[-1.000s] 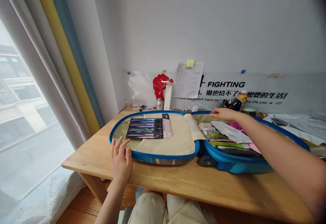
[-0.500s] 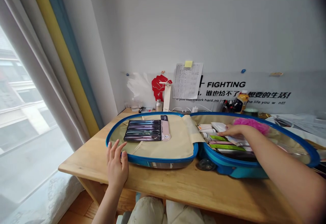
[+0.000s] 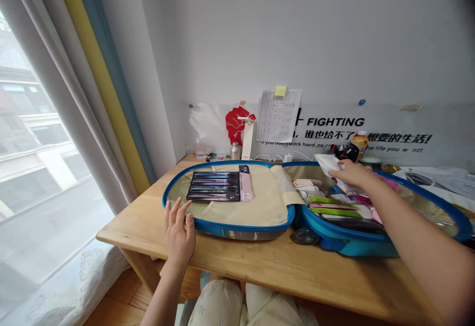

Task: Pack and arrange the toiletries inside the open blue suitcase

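A: Room, left side?

B: Bright window [image 3: 40,143], then a curtain [image 3: 96,93] in grey, yellow and blue. Pale wall [image 3: 297,34] behind the rest.

A: Surface?

B: Wooden surface [image 3: 237,254], near left corner in plain view. Left grip [image 3: 180,237] at the near edge, right of that corner: fingers apart, holding nothing. Fingertips at the rim of the blue suitcase [image 3: 256,228]; can't tell if they touch.

A: Suitcase lie?

B: Opened flat, long side along the near edge. Blister pack [image 3: 215,186] in its left half. Behind, at the back edge: small metal bottle [image 3: 235,151], white stand [image 3: 248,140]. Red fist decal [image 3: 234,125] and printed sheet [image 3: 278,116] on the wall.

A: Right half?

B: Dark wheel [image 3: 306,236] by the near edge. Tubes [image 3: 308,183] and green packets [image 3: 337,212] inside. Right grip [image 3: 354,173] clamped on a white packet [image 3: 326,163], up over the far rim, towards the surface's back edge.

A: Far right?

B: Orange-and-dark bottle [image 3: 359,145] at the back edge, black lettering [image 3: 334,122] behind. Clear plastic [image 3: 430,175] towards the back right.
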`<state>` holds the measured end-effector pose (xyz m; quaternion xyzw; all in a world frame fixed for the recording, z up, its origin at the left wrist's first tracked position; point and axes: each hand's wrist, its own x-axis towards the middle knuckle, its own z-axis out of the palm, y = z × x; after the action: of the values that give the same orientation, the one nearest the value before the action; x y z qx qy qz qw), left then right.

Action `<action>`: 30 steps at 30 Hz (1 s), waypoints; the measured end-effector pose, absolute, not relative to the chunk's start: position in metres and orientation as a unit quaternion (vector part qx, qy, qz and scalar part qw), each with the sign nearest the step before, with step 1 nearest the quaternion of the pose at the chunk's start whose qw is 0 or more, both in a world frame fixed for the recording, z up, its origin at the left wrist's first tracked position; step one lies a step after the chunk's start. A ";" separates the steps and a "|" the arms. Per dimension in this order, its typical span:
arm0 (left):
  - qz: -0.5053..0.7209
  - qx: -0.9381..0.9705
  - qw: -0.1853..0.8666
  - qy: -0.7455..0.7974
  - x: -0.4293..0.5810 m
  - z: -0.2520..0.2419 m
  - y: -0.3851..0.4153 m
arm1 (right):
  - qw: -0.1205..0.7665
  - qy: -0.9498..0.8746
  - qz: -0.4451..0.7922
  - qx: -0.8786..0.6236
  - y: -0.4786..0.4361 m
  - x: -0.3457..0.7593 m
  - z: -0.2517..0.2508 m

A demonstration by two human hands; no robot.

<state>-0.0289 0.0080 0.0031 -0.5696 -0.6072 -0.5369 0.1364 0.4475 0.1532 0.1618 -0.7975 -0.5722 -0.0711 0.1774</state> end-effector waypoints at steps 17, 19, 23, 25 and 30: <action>-0.537 -0.574 0.137 -0.602 -0.031 -0.004 0.011 | 0.050 -0.901 0.139 -0.408 0.104 0.110 0.142; -0.537 -0.575 0.138 -0.601 -0.031 -0.003 0.011 | 0.082 -0.899 0.157 -0.400 0.105 0.092 0.126; -0.533 -0.578 0.139 -0.601 -0.031 -0.003 0.010 | 0.121 -0.895 0.211 -0.375 0.110 0.077 0.100; -0.533 -0.578 0.141 -0.602 -0.031 -0.003 0.010 | 0.130 -0.888 0.237 -0.373 0.110 0.076 0.091; -0.529 -0.581 0.145 -0.601 -0.032 -0.004 0.010 | 0.121 -0.898 0.236 -0.352 0.108 0.079 0.095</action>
<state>-0.0323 0.0097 -0.0038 -0.5813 -0.6011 -0.5289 0.1446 0.0789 0.1078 0.0946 -0.3522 -0.8976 0.2360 0.1206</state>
